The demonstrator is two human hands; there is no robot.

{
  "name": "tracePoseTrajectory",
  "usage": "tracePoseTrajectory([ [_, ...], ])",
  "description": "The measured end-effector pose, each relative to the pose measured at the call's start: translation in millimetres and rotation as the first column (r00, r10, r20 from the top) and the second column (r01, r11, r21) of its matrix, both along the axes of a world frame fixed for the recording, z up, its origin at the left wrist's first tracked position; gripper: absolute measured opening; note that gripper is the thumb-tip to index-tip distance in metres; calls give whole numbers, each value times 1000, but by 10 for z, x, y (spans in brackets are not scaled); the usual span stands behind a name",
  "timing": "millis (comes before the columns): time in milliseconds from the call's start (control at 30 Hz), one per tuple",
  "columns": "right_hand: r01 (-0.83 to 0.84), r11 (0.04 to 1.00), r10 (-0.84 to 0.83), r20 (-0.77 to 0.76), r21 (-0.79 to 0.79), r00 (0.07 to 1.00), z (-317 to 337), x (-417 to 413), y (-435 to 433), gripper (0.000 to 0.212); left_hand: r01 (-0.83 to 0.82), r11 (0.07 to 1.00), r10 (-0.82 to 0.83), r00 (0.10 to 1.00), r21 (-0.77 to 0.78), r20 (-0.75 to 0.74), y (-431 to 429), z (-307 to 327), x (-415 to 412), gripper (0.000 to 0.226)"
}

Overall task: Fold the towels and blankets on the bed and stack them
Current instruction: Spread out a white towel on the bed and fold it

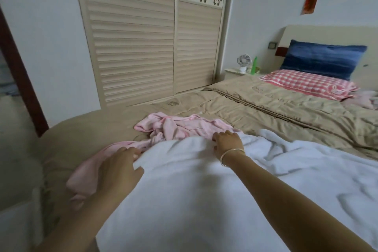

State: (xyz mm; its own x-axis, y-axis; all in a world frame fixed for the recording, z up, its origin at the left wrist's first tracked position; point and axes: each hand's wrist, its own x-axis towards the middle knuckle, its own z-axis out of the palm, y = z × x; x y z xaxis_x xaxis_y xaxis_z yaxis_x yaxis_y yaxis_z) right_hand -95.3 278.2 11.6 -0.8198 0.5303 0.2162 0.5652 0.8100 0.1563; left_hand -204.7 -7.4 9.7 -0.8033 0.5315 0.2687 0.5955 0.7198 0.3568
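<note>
A large white towel (pixel 204 190) lies spread and wrinkled over the near part of the bed (pixel 92 127). My left hand (pixel 120 168) pinches its far left corner between thumb and fingers. My right hand (pixel 227 143), with a gold bangle on the wrist, grips the far edge with curled fingers. A crumpled pink towel (pixel 180 127) lies just beyond the white one. Another pink cloth (pixel 86 174) lies partly under the white towel and my left hand.
A tan quilt (pixel 286 106) covers the far half of the bed. A red checked pillow (pixel 308 84) and a blue pillow (pixel 323 58) lean at the headboard. A louvred wardrobe (pixel 143 47) stands behind. A nightstand holds a small fan (pixel 243 62) and a green bottle (pixel 254 65).
</note>
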Motion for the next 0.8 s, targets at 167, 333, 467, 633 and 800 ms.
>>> tracePoseTrajectory([
  [167, -127, 983, 163, -298, 135, 940, 163, 1662, 108, 39, 388, 869, -491, 592, 308, 639, -14, 419, 1227, 40],
  [333, 204, 978, -194, -163, 51, 967, 54, 4043, 109, 39, 672, 556, -700, 61, 489, 712, 238, 408, 2918, 43],
  [467, 481, 857, -469, 107, -184, 877, -252, 5321, -54, 45, 807, 433, -553, -115, 403, 825, 359, 35, 3974, 39],
  [633, 506, 784, -581, -138, -360, 802, -337, 5532, -349, 33, 568, 738, -623, 364, 365, 693, 224, -242, 4405, 7],
  [800, 584, 736, -645, -94, -343, 758, -179, 4931, -668, 36, 463, 830, -555, 626, 312, 548, -27, -306, 4492, 38],
])
